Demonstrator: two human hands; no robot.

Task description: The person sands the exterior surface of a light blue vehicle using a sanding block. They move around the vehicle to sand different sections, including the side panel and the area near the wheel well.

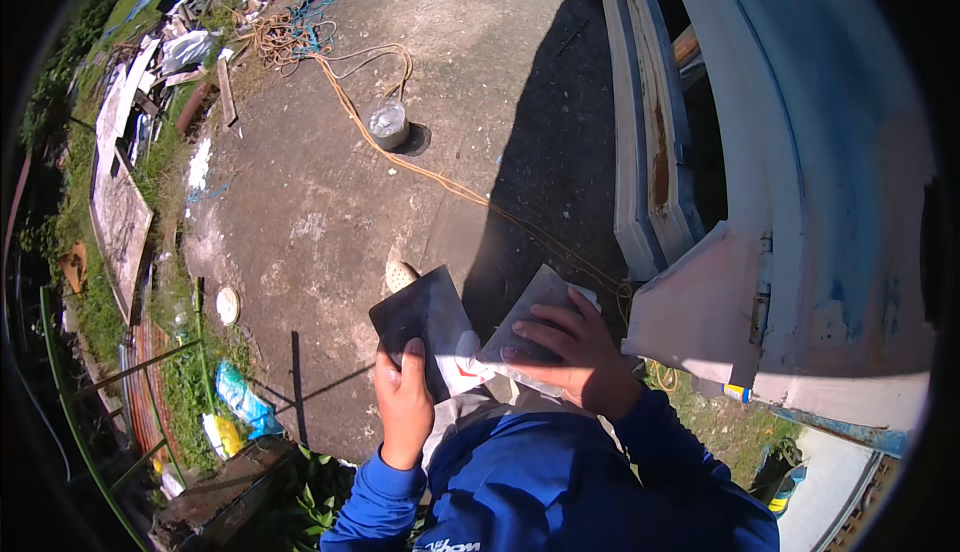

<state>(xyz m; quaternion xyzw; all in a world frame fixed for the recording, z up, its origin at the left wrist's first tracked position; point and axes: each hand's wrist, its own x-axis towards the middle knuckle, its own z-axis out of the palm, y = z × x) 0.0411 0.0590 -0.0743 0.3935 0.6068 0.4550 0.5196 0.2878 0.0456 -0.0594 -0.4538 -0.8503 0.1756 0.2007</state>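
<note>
My left hand [405,402] holds a dark, flat square sheet [410,307] by its lower left part, thumb on top; a white patch with a red mark shows at the sheet's lower right. Beside it my right hand [585,357] grips a grey flat piece [538,287], with fingers across its upper face. The two pieces are tilted apart and nearly meet at their lower corners. Below them are my blue-sleeved forearms, and a light shoe [399,274] shows on the concrete just beyond the left sheet.
A pale blue-and-white boat-like body [820,252] with long boards [650,122] stands close at my right. On the concrete [270,212] lie orange ropes [455,189] and a bucket [388,122]. Scrap boards [120,202], plastic sacks [240,402] and a green metal frame [60,372] line the left.
</note>
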